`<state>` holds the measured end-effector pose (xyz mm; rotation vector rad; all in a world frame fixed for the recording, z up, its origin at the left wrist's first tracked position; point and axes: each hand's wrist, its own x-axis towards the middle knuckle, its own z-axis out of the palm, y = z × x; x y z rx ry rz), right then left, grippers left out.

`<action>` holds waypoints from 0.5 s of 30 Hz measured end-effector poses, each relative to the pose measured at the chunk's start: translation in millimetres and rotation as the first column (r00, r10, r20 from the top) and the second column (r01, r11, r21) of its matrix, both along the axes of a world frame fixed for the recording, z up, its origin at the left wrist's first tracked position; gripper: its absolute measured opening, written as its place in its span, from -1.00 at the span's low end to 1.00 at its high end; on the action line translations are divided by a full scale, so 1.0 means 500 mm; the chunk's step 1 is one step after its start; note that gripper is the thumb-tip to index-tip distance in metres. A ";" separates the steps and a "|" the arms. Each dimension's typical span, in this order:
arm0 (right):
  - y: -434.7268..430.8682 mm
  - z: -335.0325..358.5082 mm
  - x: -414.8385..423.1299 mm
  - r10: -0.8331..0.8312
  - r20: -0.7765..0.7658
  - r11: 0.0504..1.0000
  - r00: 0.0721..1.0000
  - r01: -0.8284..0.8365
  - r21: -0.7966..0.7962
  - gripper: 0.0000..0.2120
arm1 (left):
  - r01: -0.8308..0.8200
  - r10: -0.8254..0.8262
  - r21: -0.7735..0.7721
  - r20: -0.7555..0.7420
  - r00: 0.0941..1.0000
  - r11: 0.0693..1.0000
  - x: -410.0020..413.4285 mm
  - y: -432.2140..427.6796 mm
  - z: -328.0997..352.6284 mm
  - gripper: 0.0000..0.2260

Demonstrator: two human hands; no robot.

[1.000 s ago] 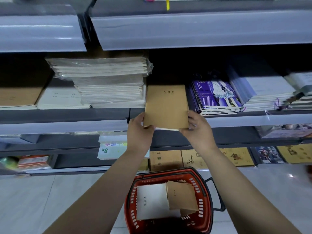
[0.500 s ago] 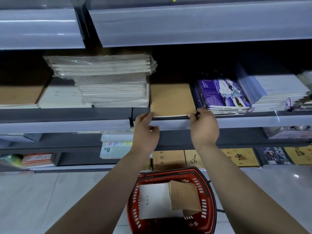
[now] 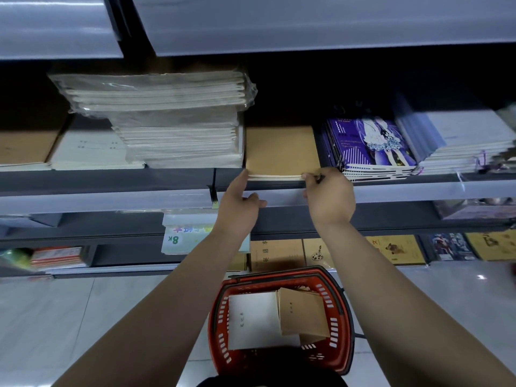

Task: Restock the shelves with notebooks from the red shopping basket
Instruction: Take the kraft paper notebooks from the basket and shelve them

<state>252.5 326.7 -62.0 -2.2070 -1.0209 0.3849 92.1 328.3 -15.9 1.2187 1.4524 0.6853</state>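
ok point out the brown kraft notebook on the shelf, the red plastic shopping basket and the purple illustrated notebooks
brown kraft notebook [image 3: 282,150], head view, middle of cover
red plastic shopping basket [image 3: 333,305], head view, right rim
purple illustrated notebooks [image 3: 368,143], head view, top cover

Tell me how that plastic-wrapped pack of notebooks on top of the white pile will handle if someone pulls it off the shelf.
The wrapped pack probably feels heavy, since it holds several notebooks. Its glossy film looks slippery. It overhangs the narrower pile on the left, so it may sag or tip.

Brown notebooks [image 3: 282,152] flat on shelf [image 3: 111,181], more in red basket [image 3: 339,308]
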 end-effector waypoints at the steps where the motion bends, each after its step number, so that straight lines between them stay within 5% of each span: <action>1: -0.001 0.000 0.001 0.000 -0.011 1.000 1.000 0.000 0.009 -0.77 | -0.013 0.013 0.000 0.014 1.000 1.000 -0.001 -0.001 0.001 -0.51; 8: -0.002 -0.004 0.007 0.002 -0.054 1.000 0.999 0.000 0.026 -0.77 | -0.048 0.052 -0.040 0.105 0.993 0.998 -0.010 0.006 0.005 -0.54; 15: -0.024 0.003 0.009 0.006 -0.155 0.996 0.988 0.008 0.092 -0.76 | -0.248 0.266 -0.098 0.283 0.922 0.964 -0.010 0.000 0.006 -0.70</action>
